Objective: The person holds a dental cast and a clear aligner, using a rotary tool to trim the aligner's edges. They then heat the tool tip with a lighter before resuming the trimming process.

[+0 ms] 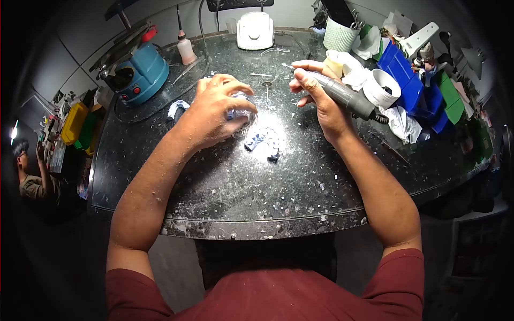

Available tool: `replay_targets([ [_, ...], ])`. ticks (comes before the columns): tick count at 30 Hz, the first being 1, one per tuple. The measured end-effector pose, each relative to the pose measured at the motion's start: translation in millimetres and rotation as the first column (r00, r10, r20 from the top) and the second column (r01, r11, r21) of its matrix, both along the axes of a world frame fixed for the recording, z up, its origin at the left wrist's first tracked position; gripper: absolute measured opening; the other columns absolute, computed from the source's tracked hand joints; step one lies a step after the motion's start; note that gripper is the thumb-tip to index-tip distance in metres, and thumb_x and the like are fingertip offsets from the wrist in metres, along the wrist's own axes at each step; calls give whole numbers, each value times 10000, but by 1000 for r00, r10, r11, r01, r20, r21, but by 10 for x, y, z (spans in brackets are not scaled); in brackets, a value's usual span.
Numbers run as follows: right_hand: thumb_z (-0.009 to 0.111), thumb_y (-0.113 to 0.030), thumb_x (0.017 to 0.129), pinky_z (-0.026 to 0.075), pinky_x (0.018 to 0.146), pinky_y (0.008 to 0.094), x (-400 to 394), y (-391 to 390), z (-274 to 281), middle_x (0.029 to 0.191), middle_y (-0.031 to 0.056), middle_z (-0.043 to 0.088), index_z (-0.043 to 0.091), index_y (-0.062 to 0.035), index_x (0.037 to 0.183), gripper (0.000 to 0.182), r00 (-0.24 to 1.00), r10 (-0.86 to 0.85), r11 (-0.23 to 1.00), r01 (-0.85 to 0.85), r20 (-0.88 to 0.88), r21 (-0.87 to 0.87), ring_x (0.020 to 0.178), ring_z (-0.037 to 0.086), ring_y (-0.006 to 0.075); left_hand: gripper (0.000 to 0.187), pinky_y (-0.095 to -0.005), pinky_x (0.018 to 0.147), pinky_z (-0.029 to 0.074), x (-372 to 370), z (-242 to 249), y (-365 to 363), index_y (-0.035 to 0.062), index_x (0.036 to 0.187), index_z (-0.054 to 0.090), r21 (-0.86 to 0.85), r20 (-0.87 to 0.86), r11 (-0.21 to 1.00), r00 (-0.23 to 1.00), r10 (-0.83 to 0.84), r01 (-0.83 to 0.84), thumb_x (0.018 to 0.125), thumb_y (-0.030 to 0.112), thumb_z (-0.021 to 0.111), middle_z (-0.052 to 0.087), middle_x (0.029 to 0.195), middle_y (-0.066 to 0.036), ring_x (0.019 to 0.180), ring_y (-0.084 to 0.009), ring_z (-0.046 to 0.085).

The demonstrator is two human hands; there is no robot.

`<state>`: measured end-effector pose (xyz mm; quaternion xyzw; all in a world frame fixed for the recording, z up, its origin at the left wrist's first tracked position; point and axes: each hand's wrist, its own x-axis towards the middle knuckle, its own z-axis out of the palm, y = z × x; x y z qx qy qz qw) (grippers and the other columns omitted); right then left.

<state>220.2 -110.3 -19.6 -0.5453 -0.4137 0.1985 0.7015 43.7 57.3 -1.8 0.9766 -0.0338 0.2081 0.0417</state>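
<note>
My right hand [327, 101] is wrapped around a dark grey rotary handpiece [350, 99], its thin bit pointing left above the table. My left hand [217, 109] curls its fingers round a shiny clear-and-blue piece [239, 112], mostly covered by the fingers. Just below and to the right of that hand, a blue-and-white horseshoe-shaped dental arch piece [262, 143] lies in a bright patch of light. Another such arch piece [178, 109] rests behind my left wrist.
A turquoise machine [144, 72] stands at the back left, near a pink-filled bottle [186, 49]. A white device [255, 31] sits at the back. Blue bins [404, 77], a white tape-like roll [382, 88] and crumpled tissue [402, 125] crowd the right. Another person [35, 174] is far left.
</note>
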Motion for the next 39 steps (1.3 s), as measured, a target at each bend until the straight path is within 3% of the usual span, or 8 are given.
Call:
replay_targets([
  [1,675,-253,912,521,657,207,-28,2,12,1008,26,661,613,-90,1146,292,999,-9,1000,8,39,3,882,650,91,241,-422,1009,337,-8,5,-4,180,1002,718,2,-9,1000,1000,-3,3,764,146,739,628,1133,-27,1183,-256,490],
  [3,696,-201,896,536,700,220,-69,-11,37,1006,41,668,626,-75,1116,263,991,14,1000,-16,134,19,920,655,104,169,-382,962,404,-30,74,-15,122,958,703,-306,90,940,979,184,-149,792,131,736,670,1013,-28,1042,-227,589],
  [5,712,-169,880,538,743,238,-107,-3,34,1000,45,663,626,-68,1091,250,963,6,1000,-4,268,-6,937,642,109,147,-285,863,502,-49,90,-88,33,966,634,-705,111,697,950,290,-131,840,44,707,687,965,-55,925,-123,639],
  [9,774,-29,782,539,838,255,-267,11,13,1004,38,638,611,-70,1093,353,954,25,989,-68,298,134,981,620,121,160,-278,881,520,-129,13,-212,5,993,595,-931,140,359,972,187,65,862,12,687,684,971,-99,937,-152,665],
  [22,739,21,789,541,795,257,-206,-30,49,1015,58,659,614,-62,1104,349,819,-103,975,-29,565,219,932,651,132,295,-295,894,548,-107,-63,-393,-25,1139,615,-860,280,472,952,121,193,855,-2,689,685,1036,-133,979,-176,670],
  [29,619,-145,882,522,790,270,-252,-113,219,971,87,661,622,-7,1183,331,859,-175,977,91,482,193,831,644,144,220,-289,892,557,-136,-92,-295,-28,1070,651,-829,377,495,914,153,259,852,-40,670,679,1028,-127,974,-176,668],
  [34,537,-102,889,554,864,321,-355,-164,279,1012,154,624,564,72,1086,265,971,-93,989,64,220,137,956,681,228,208,-285,887,558,-122,-88,-298,-34,1056,650,-813,428,495,892,148,308,849,-61,663,677,1007,-122,971,-176,666],
  [39,542,-96,884,554,864,327,-383,-173,261,992,141,607,560,65,1035,222,972,-55,988,20,228,153,950,681,227,197,-287,891,557,-137,-80,-294,-35,1048,650,-800,415,528,898,144,285,853,-61,657,671,1026,-130,977,-179,663],
])
